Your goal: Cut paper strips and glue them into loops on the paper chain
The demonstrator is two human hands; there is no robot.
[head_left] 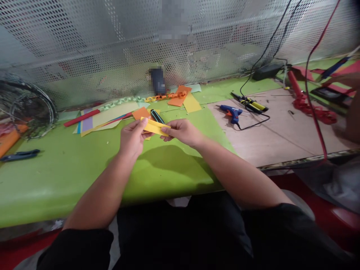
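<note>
A yellow paper strip (154, 127) is held above the green table (56, 168) between both hands. My left hand (132, 138) pinches its left end with thumb on top. My right hand (182, 132) pinches its right end, fingers closed. Just beyond the strip lie an orange paper piece (141, 112) and a dark cutter knife (156, 116). Farther back a paper chain (140, 99) of green and orange links stretches across the table.
Coloured paper sheets (109, 114) and a red stick lie back left. A blue glue gun (232, 113) and yellow-handled pliers (251, 104) rest on the brown board (281, 135) at right. Another person's hand (344, 80) is at far right. Perforated metal wall behind; blue tool (19, 155) at left.
</note>
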